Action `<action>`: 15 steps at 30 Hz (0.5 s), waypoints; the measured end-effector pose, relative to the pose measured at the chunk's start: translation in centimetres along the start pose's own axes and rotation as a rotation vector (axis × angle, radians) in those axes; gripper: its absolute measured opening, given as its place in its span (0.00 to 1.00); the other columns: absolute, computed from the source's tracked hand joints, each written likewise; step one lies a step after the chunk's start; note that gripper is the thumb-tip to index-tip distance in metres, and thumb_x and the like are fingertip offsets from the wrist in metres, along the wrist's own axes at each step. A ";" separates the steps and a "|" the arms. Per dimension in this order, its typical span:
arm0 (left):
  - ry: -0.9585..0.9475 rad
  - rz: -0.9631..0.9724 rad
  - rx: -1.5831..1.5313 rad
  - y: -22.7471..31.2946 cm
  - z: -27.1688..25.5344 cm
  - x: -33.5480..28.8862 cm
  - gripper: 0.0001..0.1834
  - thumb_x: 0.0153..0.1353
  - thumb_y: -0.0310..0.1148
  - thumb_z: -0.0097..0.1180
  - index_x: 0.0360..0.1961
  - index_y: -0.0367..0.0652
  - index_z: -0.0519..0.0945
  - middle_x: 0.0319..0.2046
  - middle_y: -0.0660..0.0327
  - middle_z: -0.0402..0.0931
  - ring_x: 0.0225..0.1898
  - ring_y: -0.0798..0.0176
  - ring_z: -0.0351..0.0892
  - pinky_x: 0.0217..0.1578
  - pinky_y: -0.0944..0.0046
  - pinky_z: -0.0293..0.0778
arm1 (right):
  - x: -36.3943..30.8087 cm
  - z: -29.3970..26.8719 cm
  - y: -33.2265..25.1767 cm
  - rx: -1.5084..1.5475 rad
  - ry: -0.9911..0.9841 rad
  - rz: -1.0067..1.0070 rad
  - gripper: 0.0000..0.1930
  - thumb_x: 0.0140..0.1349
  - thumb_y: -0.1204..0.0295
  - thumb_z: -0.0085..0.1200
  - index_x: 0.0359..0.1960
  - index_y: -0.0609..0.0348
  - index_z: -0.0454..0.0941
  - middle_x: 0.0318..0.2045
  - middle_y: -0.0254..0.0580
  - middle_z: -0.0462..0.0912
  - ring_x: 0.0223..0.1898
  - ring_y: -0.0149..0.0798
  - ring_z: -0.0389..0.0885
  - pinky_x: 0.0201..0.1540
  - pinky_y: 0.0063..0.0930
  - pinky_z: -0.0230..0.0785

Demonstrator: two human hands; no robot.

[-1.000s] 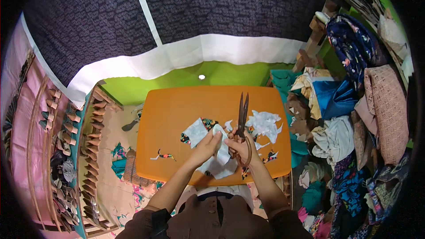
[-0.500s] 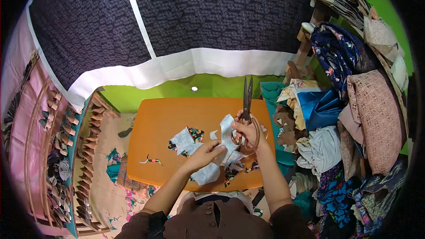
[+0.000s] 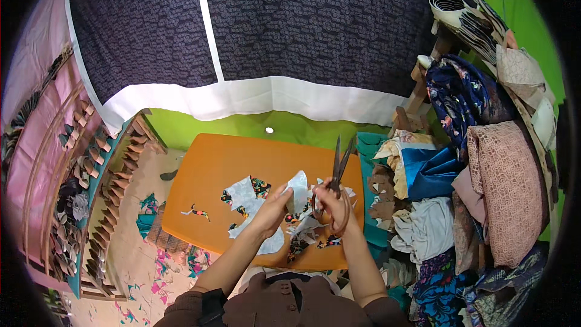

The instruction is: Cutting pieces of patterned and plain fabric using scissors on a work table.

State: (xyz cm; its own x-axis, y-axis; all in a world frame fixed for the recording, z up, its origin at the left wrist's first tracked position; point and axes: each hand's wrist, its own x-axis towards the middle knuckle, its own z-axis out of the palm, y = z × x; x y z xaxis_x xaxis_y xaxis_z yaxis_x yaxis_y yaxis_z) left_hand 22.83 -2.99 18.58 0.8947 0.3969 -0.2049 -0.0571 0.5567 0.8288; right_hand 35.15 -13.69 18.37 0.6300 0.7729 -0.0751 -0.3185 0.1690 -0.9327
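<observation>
Above the right half of the table (image 3: 196, 175), your left grip (image 3: 272, 211) pinches white cloth (image 3: 298, 189); your right grip (image 3: 336, 207) holds scissors (image 3: 337, 169) (blades parted, pointing toward the table's far edge). If that pinch slackens, the cloth could shift and cut crooked.

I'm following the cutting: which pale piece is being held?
The pale piece pinched in the left hand, left of the open scissors; the other pale pieces lie on the table.

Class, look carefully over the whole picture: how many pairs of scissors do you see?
1. The scissors are in the right hand, blades parted, over the right side of the orange table. Others could be hidden under the cut pieces.
</observation>
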 end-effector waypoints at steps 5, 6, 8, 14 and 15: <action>0.083 -0.009 -0.083 -2.1 1.1 0.4 0.25 0.61 0.39 0.38 0.56 0.39 0.53 0.48 0.59 0.62 0.50 0.66 0.59 0.48 0.65 0.56 | -1.3 -0.6 0.5 -0.101 -0.059 0.000 0.12 0.47 0.77 0.55 0.29 0.55 0.63 0.20 0.28 0.67 0.20 0.21 0.66 0.21 0.14 0.58; 0.028 -0.008 -0.090 -2.0 1.4 0.3 0.30 0.59 0.39 0.42 0.58 0.38 0.49 0.47 0.59 0.63 0.48 0.65 0.61 0.45 0.65 0.59 | -1.3 -0.9 1.0 -0.055 -0.062 0.020 0.12 0.47 0.77 0.56 0.28 0.56 0.63 0.20 0.27 0.67 0.19 0.21 0.65 0.20 0.13 0.57; 0.069 0.012 0.004 -2.2 1.7 0.2 0.32 0.58 0.39 0.45 0.59 0.39 0.48 0.46 0.58 0.63 0.46 0.66 0.62 0.42 0.66 0.61 | -1.3 -1.0 0.4 -0.044 -0.079 0.045 0.11 0.46 0.78 0.56 0.26 0.56 0.64 0.19 0.26 0.66 0.19 0.20 0.64 0.20 0.13 0.56; 0.147 0.048 0.337 -1.6 2.6 -0.2 0.22 0.51 0.28 0.53 0.48 0.38 0.63 0.34 0.63 0.71 0.34 0.71 0.70 0.34 0.73 0.65 | -0.4 -1.9 -2.0 -0.268 -0.138 -0.023 0.11 0.47 0.77 0.56 0.29 0.58 0.65 0.20 0.26 0.66 0.21 0.20 0.63 0.21 0.14 0.56; 0.128 0.082 0.336 -1.3 3.1 -0.2 0.22 0.50 0.27 0.54 0.47 0.38 0.64 0.33 0.63 0.71 0.33 0.72 0.70 0.34 0.73 0.65 | -0.3 -2.1 -2.1 -0.303 -0.145 -0.059 0.11 0.47 0.77 0.56 0.29 0.58 0.65 0.20 0.26 0.66 0.22 0.20 0.63 0.22 0.14 0.56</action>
State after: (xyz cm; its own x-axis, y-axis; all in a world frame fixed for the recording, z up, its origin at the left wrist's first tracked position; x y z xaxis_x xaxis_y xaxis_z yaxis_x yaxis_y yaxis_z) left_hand 24.07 -6.06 19.17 0.8294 0.5300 -0.1765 0.0414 0.2568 0.9656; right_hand 37.06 -15.56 19.63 0.5271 0.8497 0.0127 -0.0457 0.0433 -0.9980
